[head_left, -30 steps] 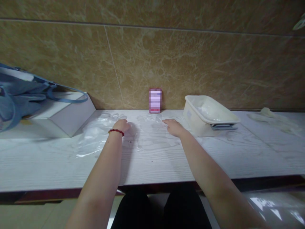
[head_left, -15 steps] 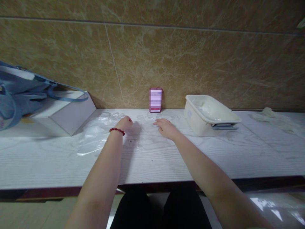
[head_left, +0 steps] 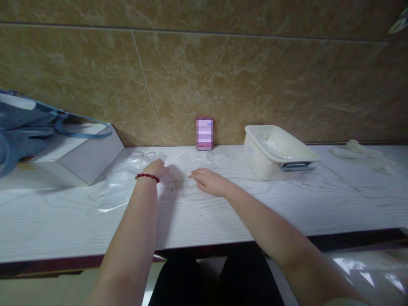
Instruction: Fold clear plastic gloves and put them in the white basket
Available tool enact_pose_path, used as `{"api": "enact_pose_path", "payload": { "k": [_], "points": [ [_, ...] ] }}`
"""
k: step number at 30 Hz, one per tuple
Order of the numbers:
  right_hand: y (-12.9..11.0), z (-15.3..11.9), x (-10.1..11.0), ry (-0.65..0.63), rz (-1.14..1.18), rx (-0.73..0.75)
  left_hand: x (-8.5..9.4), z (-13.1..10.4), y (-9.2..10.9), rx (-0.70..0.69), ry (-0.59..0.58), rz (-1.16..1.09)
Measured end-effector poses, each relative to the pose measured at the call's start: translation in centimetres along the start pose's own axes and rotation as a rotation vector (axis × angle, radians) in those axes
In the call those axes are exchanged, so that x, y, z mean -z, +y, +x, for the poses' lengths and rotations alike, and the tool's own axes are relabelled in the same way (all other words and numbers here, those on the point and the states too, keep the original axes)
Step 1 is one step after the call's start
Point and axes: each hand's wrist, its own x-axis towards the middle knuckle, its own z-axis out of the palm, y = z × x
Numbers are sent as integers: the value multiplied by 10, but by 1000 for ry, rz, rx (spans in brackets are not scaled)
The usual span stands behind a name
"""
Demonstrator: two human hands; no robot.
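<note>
While wood-grain counter (head_left: 216, 216) is meeting marbled wall (head_left: 204, 76), left hand (head_left: 157, 168), grip unclear, and open right hand (head_left: 210, 181) are overlapping thin clear plastic (head_left: 119, 185).

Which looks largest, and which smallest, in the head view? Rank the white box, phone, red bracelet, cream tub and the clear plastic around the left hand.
1. White box
2. Cream tub and clear plastic: too alike to rank
3. Phone
4. Red bracelet
</note>
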Motion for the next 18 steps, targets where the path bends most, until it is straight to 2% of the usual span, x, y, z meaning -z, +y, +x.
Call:
{"api": "enact_pose_path", "payload": {
  "k": [5, 10, 14, 18],
  "points": [
    [-7, 1, -2, -37, 24, 35, -10, 9, 12, 3, -124, 46],
    [-3, 0, -1, -54, 37, 36, -6, 8, 13, -25, -111, 1],
    [0, -1, -3, -58, 41, 28, -6, 9, 13, -33, -95, -109],
    [-2, 0, -5, -57, 58, 37, -9, 12, 13, -39, -130, -317]
  ]
}}
